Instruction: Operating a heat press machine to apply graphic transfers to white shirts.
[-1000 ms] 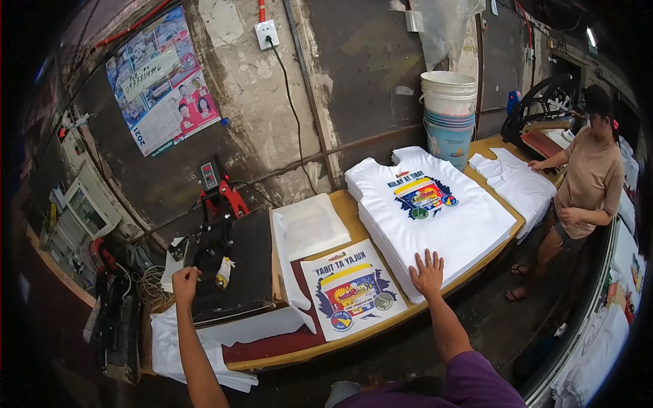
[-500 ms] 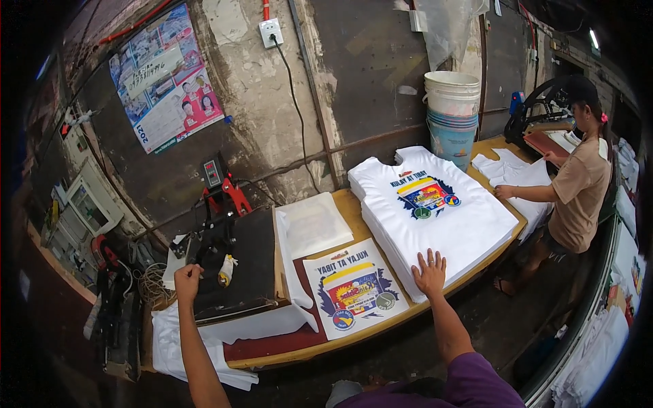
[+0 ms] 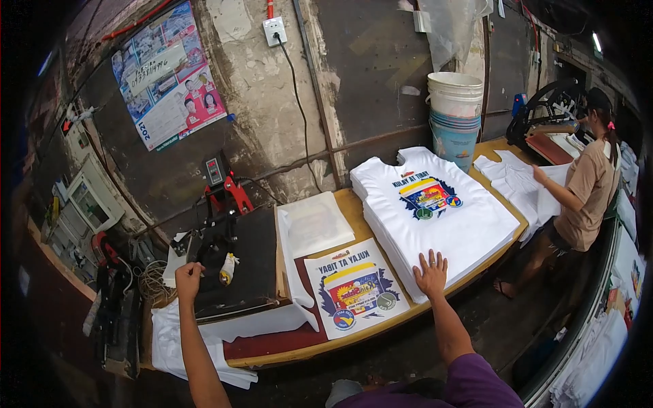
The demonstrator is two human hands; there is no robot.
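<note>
My left hand [image 3: 189, 277] is closed at the front left of the black heat press [image 3: 241, 265], which has a red-and-black frame; what its fingers grip is hidden. My right hand [image 3: 430, 275] rests open, fingers spread, on the front of a tall stack of white shirts [image 3: 469, 234], the top one bearing a colourful print. Between the press and the stack lies a sheet with a mirrored colourful print [image 3: 357, 299]. Plain translucent sheets [image 3: 316, 221] lie behind it. White cloth [image 3: 166, 336] hangs over the table edge below the press.
A co-worker in a tan shirt [image 3: 588, 197] stands at the right, handling another white shirt [image 3: 496, 173] near a second press [image 3: 544, 115]. Stacked buckets [image 3: 452, 136] stand behind my pile. A plugged outlet [image 3: 275, 30] is on the wall. Another black machine [image 3: 119, 340] is at left.
The co-worker has turned toward the table and back press and now lifts part of the white shirt there. My two hands have stayed almost still.
</note>
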